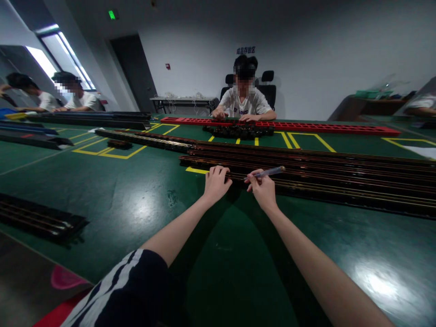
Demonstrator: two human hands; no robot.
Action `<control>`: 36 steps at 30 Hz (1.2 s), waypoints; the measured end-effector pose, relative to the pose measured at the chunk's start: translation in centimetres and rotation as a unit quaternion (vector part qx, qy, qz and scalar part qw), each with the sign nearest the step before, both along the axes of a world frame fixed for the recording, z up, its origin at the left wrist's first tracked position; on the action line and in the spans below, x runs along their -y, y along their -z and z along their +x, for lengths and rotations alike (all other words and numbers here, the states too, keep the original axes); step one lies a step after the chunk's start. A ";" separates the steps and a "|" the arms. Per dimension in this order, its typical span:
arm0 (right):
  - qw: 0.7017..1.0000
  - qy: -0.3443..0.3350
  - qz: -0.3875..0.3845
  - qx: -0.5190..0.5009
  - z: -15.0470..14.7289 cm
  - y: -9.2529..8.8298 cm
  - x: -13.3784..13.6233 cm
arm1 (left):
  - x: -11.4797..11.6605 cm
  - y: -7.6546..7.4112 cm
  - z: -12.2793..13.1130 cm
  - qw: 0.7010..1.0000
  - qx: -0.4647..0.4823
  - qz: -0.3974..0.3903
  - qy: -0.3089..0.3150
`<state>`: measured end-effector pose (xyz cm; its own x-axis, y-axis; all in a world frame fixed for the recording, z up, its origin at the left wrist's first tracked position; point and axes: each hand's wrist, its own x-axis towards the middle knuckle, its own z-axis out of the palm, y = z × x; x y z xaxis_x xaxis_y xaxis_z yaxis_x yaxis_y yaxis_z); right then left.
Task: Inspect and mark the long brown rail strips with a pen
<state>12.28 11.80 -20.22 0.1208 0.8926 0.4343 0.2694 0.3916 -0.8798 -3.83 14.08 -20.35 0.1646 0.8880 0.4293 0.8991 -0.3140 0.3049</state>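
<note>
Several long dark rails (323, 175) lie side by side across the green table (136, 200), running off to the right. My left hand (215, 182) rests on the near rail close to its left end, fingers curled over its edge. Just to the right, my right hand (261, 188) pinches a thin pen-like tool (270, 172) that points right over the same rail.
A person sits across the table with hands on a long red rail (306, 127) and a pile of small black parts (238, 131). More dark rails (41, 220) lie at the left. Two other people sit far left. Yellow lines mark the table.
</note>
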 end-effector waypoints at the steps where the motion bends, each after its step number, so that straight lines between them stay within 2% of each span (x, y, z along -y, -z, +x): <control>1: 1.000 0.002 0.001 0.000 0.0 0.0 0.0 | 0.0 0.0 0.0 1.000 -0.001 0.002 0.000; 8: 1.000 0.003 0.003 -0.002 0.1 0.2 -0.2 | 0.0 0.3 0.2 0.999 -0.023 0.023 0.008; 17: 1.000 0.009 0.007 0.011 -0.1 -0.1 0.0 | 0.1 0.5 0.3 0.994 -0.074 0.059 0.051; 32: 1.000 0.007 0.013 0.025 -0.2 -0.2 0.1 | 0.2 0.1 0.2 0.998 -0.043 0.039 0.000; 36: 1.000 0.013 0.006 0.006 -0.1 -0.1 0.0 | 0.1 0.0 0.0 0.999 -0.023 0.039 0.012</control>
<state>12.17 11.76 -20.11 0.1390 0.8840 0.4464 0.2906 0.3945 -0.8717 -3.84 14.02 -20.35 0.2069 0.8481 0.4877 0.9036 -0.3568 0.2371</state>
